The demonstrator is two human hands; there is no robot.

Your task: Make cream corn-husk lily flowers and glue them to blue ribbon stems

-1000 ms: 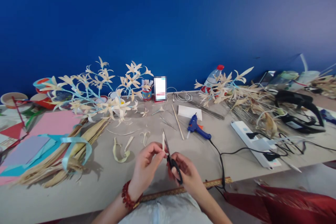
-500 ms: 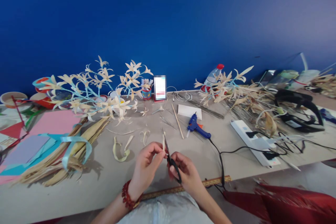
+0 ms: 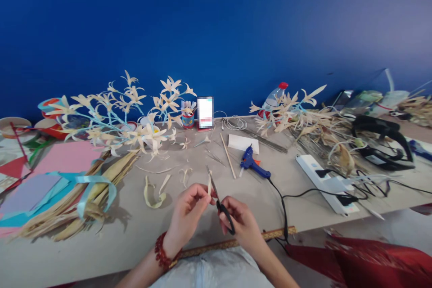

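Between thumb and fingers my left hand (image 3: pixel 191 209) pinches a small pale strip (image 3: pixel 209 186), which looks like corn husk and points upward. A pair of scissors (image 3: pixel 223 209) with black handles is in my right hand (image 3: pixel 241 222), fingers closed around the handles. Its blades lean up and left, close beside the strip; whether they touch it I cannot tell. Left of my hands a curled pale strip (image 3: pixel 154 198) lies on the table, with smaller scraps (image 3: pixel 185 175) near it. A blue hot glue gun (image 3: pixel 253 162) rests beyond my right hand.
Pale handmade flowers (image 3: pixel 133 96) on blue stems spread at back left, more flowers (image 3: pixel 286 108) at back right. A tied husk bundle (image 3: pixel 97 189) lies left beside coloured paper (image 3: pixel 67 157). A white power strip (image 3: pixel 326 184) with black cords sits right. A phone (image 3: pixel 205 112) stands at the wall.
The scissors have shifted very slightly relative to the strip. Both hands keep nearly the same place and grip; the view has moved a little.
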